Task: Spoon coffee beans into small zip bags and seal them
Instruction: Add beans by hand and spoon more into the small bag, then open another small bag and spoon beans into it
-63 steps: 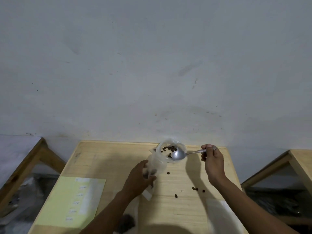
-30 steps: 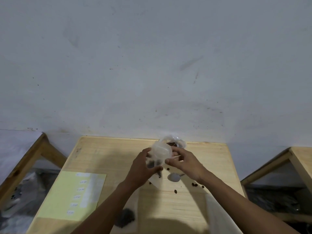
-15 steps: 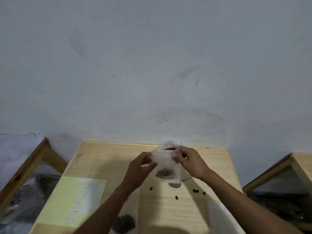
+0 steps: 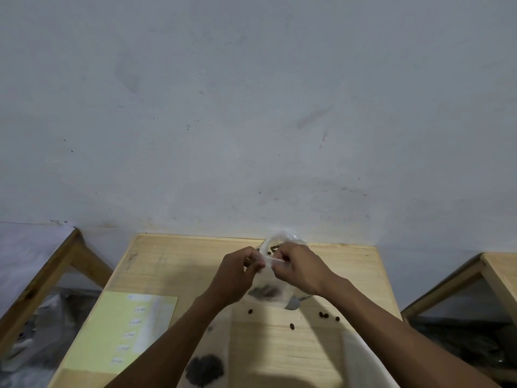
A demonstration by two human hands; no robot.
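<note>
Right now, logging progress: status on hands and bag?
Left hand and right hand pinch zip bag top. Beans inside. Loose beans on table.

Wooden table (image 4: 173,264) against the wall.
Yellow sheet (image 4: 123,329) near its left edge; loose coffee beans (image 4: 324,315) scattered right of centre; spoon (image 4: 293,303) mid-table.

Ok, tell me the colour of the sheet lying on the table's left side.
Pale yellow-green sheet, seen in the head view.

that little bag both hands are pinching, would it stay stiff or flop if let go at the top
Probably floppy: the bag is thin clear film, hanging only from the left hand and right hand pinching its top. Likely bottom-heavy, since the beans sit low in it. It seems light, as pinches alone hold it.
</note>
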